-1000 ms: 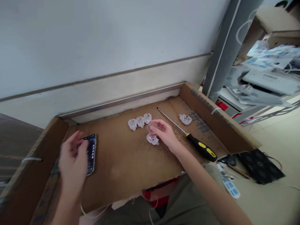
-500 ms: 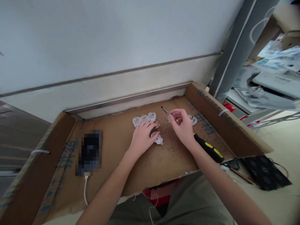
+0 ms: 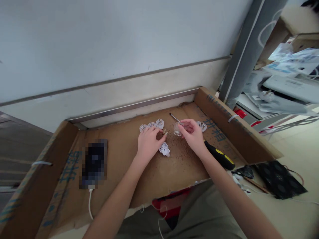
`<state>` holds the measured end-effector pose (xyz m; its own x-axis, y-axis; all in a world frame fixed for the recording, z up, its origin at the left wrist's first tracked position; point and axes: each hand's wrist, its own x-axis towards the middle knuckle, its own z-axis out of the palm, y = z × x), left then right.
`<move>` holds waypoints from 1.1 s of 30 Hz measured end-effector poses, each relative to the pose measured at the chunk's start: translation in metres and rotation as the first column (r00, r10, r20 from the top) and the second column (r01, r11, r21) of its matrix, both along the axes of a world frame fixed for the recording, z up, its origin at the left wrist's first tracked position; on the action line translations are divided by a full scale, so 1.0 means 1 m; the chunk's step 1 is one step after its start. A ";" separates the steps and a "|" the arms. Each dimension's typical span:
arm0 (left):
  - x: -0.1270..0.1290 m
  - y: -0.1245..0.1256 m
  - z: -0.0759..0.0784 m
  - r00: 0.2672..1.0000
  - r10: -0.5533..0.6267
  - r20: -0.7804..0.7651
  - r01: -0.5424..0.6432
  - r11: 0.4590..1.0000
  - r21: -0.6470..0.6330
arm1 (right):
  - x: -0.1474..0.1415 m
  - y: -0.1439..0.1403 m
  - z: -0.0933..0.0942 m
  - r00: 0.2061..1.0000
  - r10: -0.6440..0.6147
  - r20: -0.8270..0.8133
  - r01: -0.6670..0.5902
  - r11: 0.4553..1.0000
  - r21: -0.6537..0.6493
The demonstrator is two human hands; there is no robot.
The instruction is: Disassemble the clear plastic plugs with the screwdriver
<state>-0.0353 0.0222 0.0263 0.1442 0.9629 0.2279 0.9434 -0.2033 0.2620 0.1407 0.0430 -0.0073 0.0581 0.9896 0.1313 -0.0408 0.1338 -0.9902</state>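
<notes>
The right hand (image 3: 193, 135) holds a small clear plastic plug shell (image 3: 177, 128) pinched between thumb and fingertips, lifted a little above the bench. The left hand (image 3: 147, 143) rests close beside it, its fingers curled together over small brass-coloured metal pieces (image 3: 164, 133); whether it really grips them I cannot tell, because the fingers hide the contact. A second ago the left hand was far away to the left, over the phone, and the right hand alone touched the plug parts; now both hands have come together in the middle, and the clear shell has left the surface and sits in the right hand. I judge from this that the person has moved from picking up parts to working on one plug with two hands. Just under the left hand lies one white plastic plug with metal pins (image 3: 164, 149), and just beyond its fingertips stands a row of three similar white plugs (image 3: 152, 125). Beyond the right hand lies another white plug (image 3: 201, 126). Behind the right wrist lies a long screwdriver with black and yellow handle (image 3: 219, 155), untouched. Well apart to the left of the left hand lies a dark phone with white cable (image 3: 94, 163). All this lies on a flat brown cardboard tray (image 3: 139, 179) covering the bench.
</notes>
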 end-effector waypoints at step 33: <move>0.009 -0.006 -0.018 0.788 -0.321 0.525 0.186 0.938 0.294 | -0.002 0.004 0.000 0.956 0.248 -0.155 -0.274 0.946 -0.174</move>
